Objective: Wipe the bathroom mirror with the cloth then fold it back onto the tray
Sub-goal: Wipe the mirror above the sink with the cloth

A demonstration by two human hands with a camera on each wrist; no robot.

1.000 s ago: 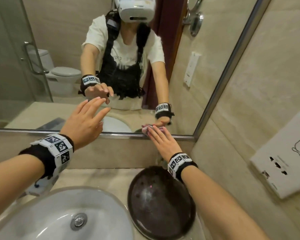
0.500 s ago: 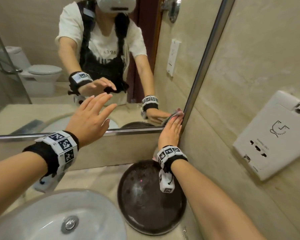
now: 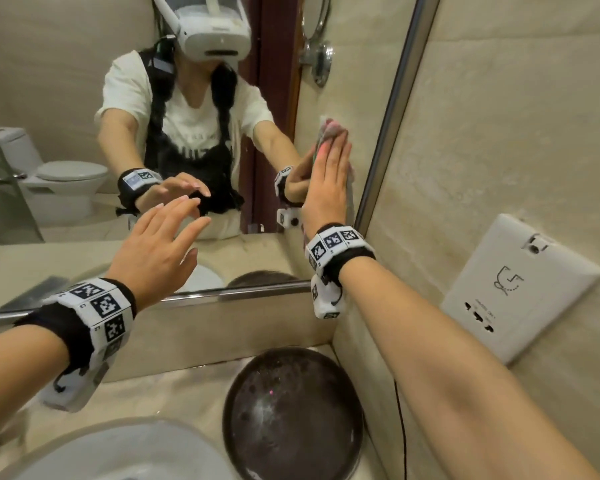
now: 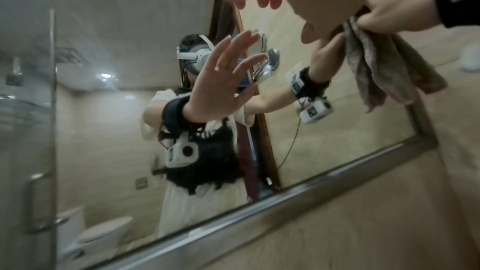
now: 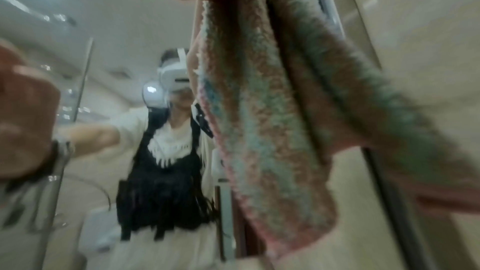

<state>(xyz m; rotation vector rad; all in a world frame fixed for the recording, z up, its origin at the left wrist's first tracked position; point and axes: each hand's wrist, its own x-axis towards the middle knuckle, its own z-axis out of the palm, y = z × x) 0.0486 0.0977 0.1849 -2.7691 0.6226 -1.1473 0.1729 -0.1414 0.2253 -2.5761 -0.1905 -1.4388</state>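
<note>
The right hand lies flat against the bathroom mirror, fingers straight and pointing up. It presses the cloth onto the glass. The cloth is soft, with pink and pale blue bits. It sits close to the mirror's right frame, and most of it hangs down under the palm. So its long side runs up and down, the same way as the frame.

The left hand is out in front of the mirror, left of the right hand. Its fingers are spread and loose, and it holds nothing. Whether the fingertips touch the glass I cannot tell.

The right hand is the one on the cloth, so it is the one to keep wiping. There is almost no glass between the cloth and the frame. The big unwiped part looks to lie to the left.

The round dark tray sits on the tabletop below the right wrist, next to the white sink. The cloth should go down there later, folded.

Half a second ago the right hand was low, near the mirror's bottom right corner. Now it is higher up along the frame, and the cloth went up with it. The left hand has hardly moved.
</note>
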